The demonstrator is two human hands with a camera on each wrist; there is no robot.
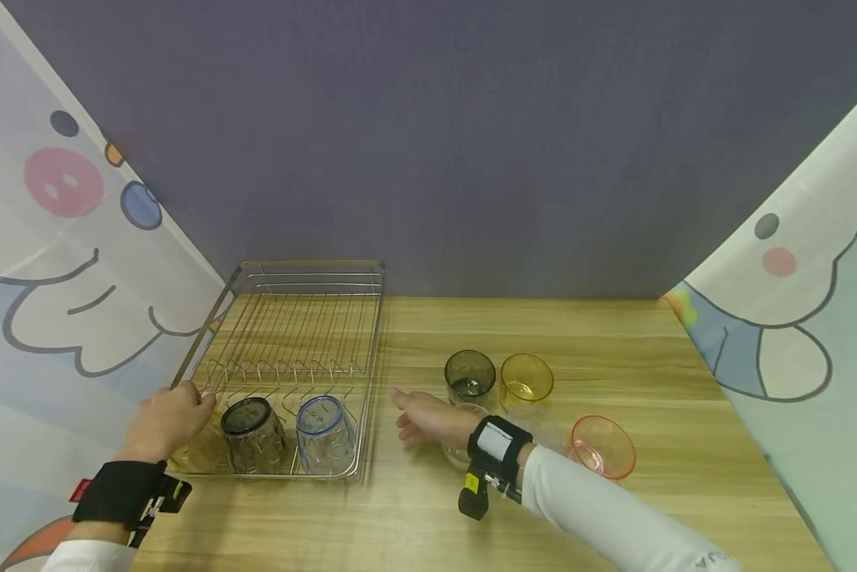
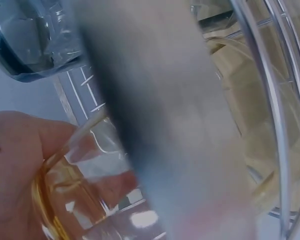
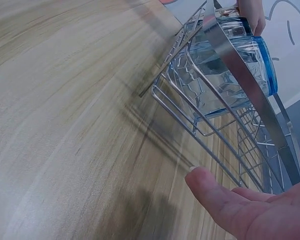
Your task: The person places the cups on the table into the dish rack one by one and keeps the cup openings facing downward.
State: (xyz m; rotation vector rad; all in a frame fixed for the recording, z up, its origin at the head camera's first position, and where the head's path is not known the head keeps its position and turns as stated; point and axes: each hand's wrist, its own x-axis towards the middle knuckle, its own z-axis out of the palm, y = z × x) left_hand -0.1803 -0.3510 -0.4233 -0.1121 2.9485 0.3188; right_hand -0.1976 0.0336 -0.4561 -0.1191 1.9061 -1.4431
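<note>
Three glasses sit along the near end of the wire rack [image 1: 285, 264], and the left hand [image 1: 167, 421] holds the leftmost, an amber glass [image 1: 201, 451], its fingers curled round it. From that hand the amber glass lies at 4 o'clock, touching it; the dark grey glass [image 1: 254, 441] stands at 3 o'clock, close by, and the blue-rimmed glass [image 1: 326, 441] farther out on the same line. The right hand [image 1: 428, 417] holds nothing, its fingers loosely extended and the thumb apart, just beside the rack, which puts the blue-rimmed glass at its 9 o'clock and the held amber one well beyond. Around the right hand on the wooden table [image 1: 414, 524], a smoky glass [image 1: 469, 376] stands between 1 and 2 o'clock, a yellow glass [image 1: 526, 380] at 2, a clear glass [image 1: 457, 456] at 4, partly hidden by the wrist, another clear one [image 1: 546, 421] at 3 behind the forearm, and a red-rimmed glass [image 1: 604, 447] just past 3, farthest away.
</note>
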